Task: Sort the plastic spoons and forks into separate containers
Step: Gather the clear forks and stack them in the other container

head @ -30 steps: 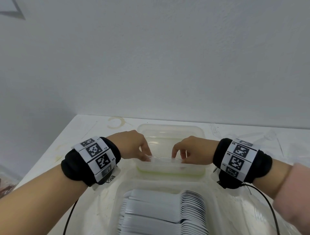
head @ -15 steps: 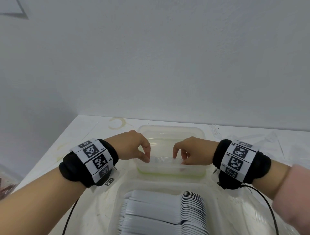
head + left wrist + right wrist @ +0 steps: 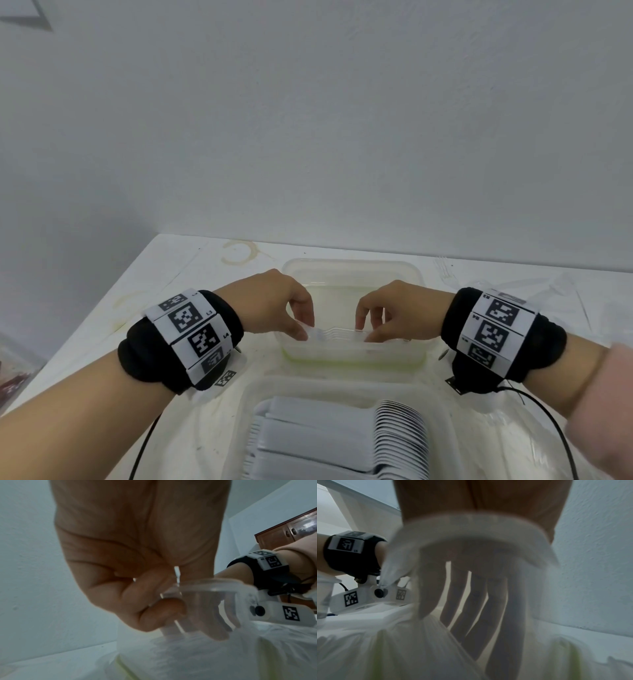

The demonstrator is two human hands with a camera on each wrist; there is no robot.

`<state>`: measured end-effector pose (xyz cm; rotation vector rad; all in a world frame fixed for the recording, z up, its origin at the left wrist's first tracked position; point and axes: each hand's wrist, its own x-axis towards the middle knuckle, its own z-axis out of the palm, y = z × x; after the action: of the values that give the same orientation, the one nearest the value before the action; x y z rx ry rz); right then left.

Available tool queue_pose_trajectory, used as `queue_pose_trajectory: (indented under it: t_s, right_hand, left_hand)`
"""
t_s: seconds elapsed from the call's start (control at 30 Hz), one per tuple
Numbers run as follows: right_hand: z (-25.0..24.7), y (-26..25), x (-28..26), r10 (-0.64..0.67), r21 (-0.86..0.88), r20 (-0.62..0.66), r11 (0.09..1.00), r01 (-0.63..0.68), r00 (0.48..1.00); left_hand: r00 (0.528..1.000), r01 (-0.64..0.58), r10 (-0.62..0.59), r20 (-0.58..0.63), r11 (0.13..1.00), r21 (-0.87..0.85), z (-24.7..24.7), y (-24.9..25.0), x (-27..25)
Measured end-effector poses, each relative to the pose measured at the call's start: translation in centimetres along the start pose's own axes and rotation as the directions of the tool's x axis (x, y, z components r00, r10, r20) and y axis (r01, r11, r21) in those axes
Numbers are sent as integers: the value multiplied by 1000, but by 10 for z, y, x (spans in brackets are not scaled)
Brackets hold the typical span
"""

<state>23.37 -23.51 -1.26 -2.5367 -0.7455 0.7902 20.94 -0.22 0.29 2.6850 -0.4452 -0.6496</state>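
A bundle of clear plastic forks lies crosswise between my two hands, just above the near side of the far clear container. My left hand pinches one end of the bundle and my right hand pinches the other. In the left wrist view my left hand's fingers curl around the forks. The right wrist view shows the fork tines close up below my right hand. A nearer container holds neat rows of stacked white cutlery.
Both containers sit on a white table against a white wall. A loose clear fork and crumpled clear wrap lie at the far right. A brown ring stain marks the table behind my left hand.
Hardly anything moved. Both hands keep the fork bundle at the far container's near side; the left fingers shifted their pinch slightly.
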Motion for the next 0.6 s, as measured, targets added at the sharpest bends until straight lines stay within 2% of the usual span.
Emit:
queue_pose_trajectory:
  t_s: [0.13,0.3,0.6]
  right_hand:
    - [-1,0,2,12,11,11,1000,-12,1000]
    - [2,2,8,12,-113,4,994,-11,1000]
    - [2,6,8,-32,-114,-4,993,31,999]
  left_hand:
    - [1000,2,-2,19,1000,8,-1,-1,2]
    - [999,-8,9,52,1000,-9,1,-3,5]
    - [996,-45,44,73,999,6,0,-7,8]
